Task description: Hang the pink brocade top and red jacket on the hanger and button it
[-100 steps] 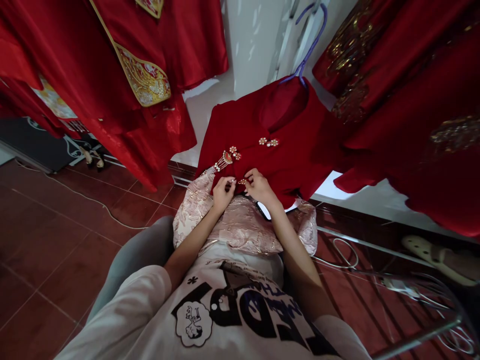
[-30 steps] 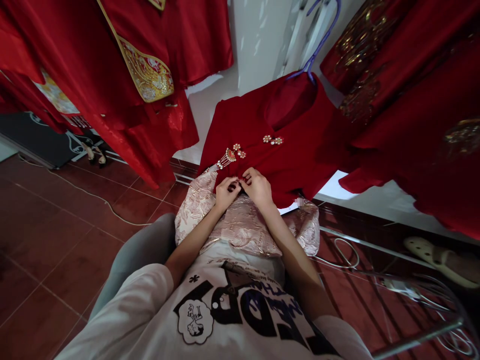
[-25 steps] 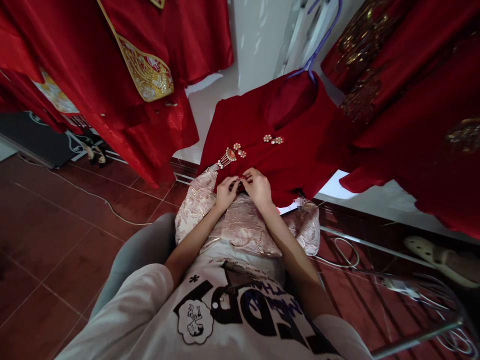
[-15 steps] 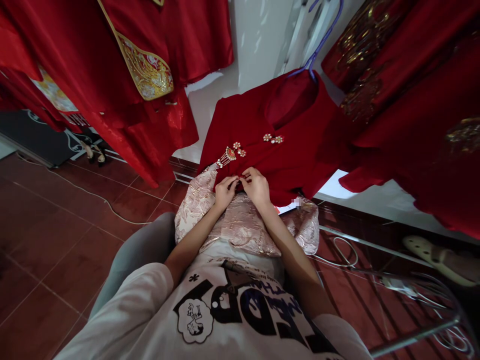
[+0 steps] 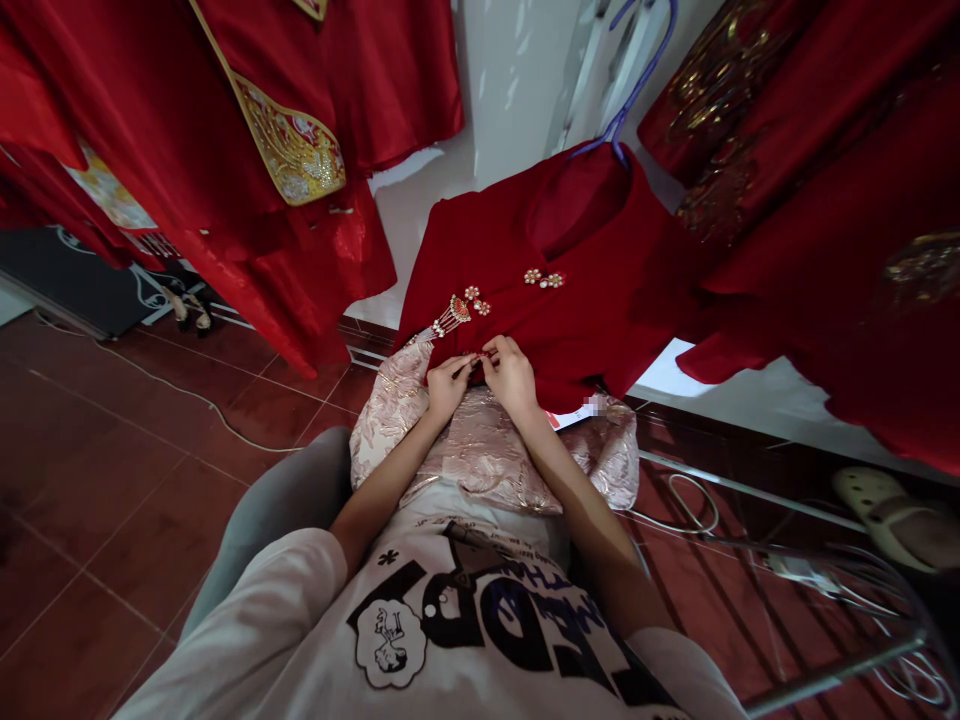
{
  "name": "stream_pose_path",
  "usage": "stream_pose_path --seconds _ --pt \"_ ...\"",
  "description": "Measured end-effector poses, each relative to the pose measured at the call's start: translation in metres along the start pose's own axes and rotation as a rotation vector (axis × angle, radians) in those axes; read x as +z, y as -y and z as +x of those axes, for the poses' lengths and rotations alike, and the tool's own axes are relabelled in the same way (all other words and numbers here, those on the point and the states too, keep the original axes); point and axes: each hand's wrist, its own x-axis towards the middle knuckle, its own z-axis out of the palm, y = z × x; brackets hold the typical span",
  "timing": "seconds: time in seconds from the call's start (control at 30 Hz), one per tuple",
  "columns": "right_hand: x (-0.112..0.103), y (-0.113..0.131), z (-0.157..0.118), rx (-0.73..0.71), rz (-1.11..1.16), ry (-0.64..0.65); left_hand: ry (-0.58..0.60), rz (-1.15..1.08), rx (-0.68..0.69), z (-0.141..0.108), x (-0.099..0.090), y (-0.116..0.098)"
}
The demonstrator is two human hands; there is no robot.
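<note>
A dark red garment [image 5: 600, 320] hangs from a purple hanger [image 5: 626, 110], its lower part lying over my lap. Pearl flower ornaments [image 5: 544, 279] sit near its neckline, and a fan-shaped tasselled ornament [image 5: 457, 310] is on its left side. My left hand [image 5: 450, 385] and my right hand [image 5: 510, 375] meet at the garment's lower edge, fingers pinched around a small red piece too small to make out. Beneath them a pink brocade cloth [image 5: 487, 450] covers my lap. A white tag [image 5: 571, 415] shows right of my right hand.
Red garments with gold embroidery [image 5: 292, 150] hang at the left, and others [image 5: 810, 200] at the right. A metal rack [image 5: 840, 675] stands low right, near a foot in a pale clog [image 5: 885, 505]. A cable [image 5: 202, 400] crosses the tiled floor.
The foot in the pale clog has shifted right. My hands stay pinched at the same place on the garment, with only a slight shift of the fingers.
</note>
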Motion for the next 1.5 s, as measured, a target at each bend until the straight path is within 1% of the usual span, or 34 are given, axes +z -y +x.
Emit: stream_pose_path --seconds 0.17,0.3,0.5,0.67,0.8,0.9,1.1,1.23,1.37,1.5 --pt "-0.001 -0.001 0.002 -0.013 0.051 0.014 -0.033 0.034 0.015 -0.001 0.000 -0.005" --pt "0.000 -0.002 0.003 -0.010 0.081 0.005 -0.029 0.058 0.025 -0.001 -0.001 -0.007" --pt "0.001 -0.006 0.005 -0.014 0.145 0.039 -0.028 0.088 0.014 -0.001 0.000 -0.006" --pt "0.001 -0.009 0.006 -0.038 0.178 0.057 -0.050 0.096 0.052 -0.002 0.000 -0.004" --pt "0.002 -0.007 0.005 -0.022 0.173 0.040 -0.089 0.101 0.075 -0.002 0.000 -0.005" --pt "0.003 -0.006 0.005 -0.004 0.193 0.027 -0.092 0.121 0.064 -0.001 -0.001 -0.007" --pt "0.002 -0.007 0.007 -0.027 0.238 0.050 -0.103 0.139 0.068 0.000 -0.003 -0.012" --pt "-0.001 -0.009 0.008 -0.064 0.229 0.070 -0.108 0.117 0.075 -0.001 -0.002 -0.013" --pt "-0.002 -0.008 0.007 -0.098 0.190 0.121 -0.101 0.054 0.030 -0.002 0.000 -0.012" --pt "-0.002 -0.006 0.005 -0.086 0.093 0.107 -0.083 -0.006 0.035 -0.003 0.000 -0.012"
